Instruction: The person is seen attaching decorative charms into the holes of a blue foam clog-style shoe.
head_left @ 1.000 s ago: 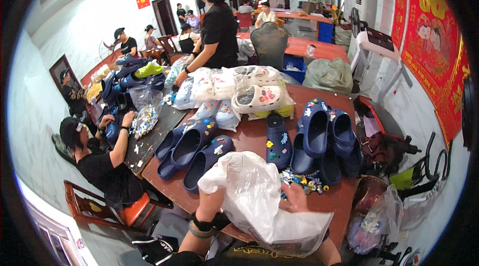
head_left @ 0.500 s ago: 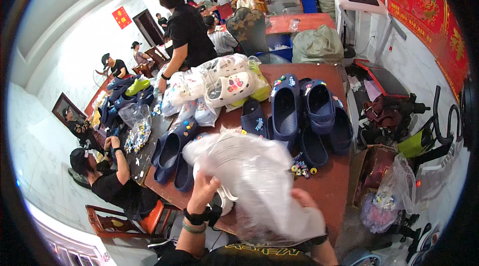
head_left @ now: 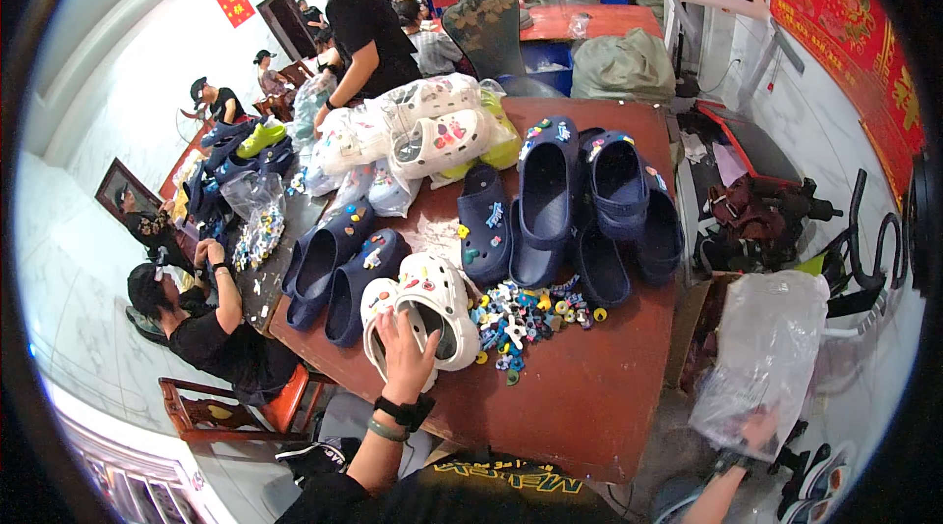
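Left hand (head_left: 405,352) low centre of frame, fingers spread flat over heel ends of white clog pair (head_left: 424,313), pressing, not wrapped round. Pair sits at near edge of red-brown table (head_left: 580,396), touching navy clogs (head_left: 339,269) on left, pile of small charms (head_left: 521,313) just right. Right hand (head_left: 751,431) lower right, off table, clenched on clear plastic bag (head_left: 766,357). Curl fingers into both heels before lifting; keep bag mouth open; avoid sweeping charms.

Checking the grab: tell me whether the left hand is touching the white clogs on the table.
Touching. The head view shows the left hand spread flat on the pair of white clogs, fingers overlapping the openings with no gap, beside the pile of small charms.
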A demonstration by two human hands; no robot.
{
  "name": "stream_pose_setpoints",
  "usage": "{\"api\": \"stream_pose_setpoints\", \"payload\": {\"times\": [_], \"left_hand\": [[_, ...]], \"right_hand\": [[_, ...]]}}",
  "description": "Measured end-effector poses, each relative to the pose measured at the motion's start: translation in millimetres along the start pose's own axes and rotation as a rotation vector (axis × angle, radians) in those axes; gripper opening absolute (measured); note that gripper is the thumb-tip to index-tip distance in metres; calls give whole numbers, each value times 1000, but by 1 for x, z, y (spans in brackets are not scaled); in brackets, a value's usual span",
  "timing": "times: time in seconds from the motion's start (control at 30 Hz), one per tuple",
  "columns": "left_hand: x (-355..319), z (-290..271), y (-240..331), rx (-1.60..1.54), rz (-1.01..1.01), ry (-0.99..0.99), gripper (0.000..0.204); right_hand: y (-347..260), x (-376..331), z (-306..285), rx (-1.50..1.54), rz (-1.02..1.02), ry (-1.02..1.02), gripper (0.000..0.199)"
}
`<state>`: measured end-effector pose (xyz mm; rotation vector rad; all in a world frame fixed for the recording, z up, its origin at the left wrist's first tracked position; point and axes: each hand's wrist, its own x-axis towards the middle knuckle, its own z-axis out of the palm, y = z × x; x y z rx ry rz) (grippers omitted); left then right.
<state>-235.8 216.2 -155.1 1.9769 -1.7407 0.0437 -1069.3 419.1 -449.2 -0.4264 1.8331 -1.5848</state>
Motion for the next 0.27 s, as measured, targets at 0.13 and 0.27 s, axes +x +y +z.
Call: {"api": "stream_pose_setpoints", "payload": {"times": [0.13,0.27], "left_hand": [[-21,-27,25,77,67,62,54],[-6,23,-34,-102,-128,39,52]], "right_hand": [[6,70,-19,436,-47,-213,54],[-110,61,-176,-921,-790,78,72]]}}
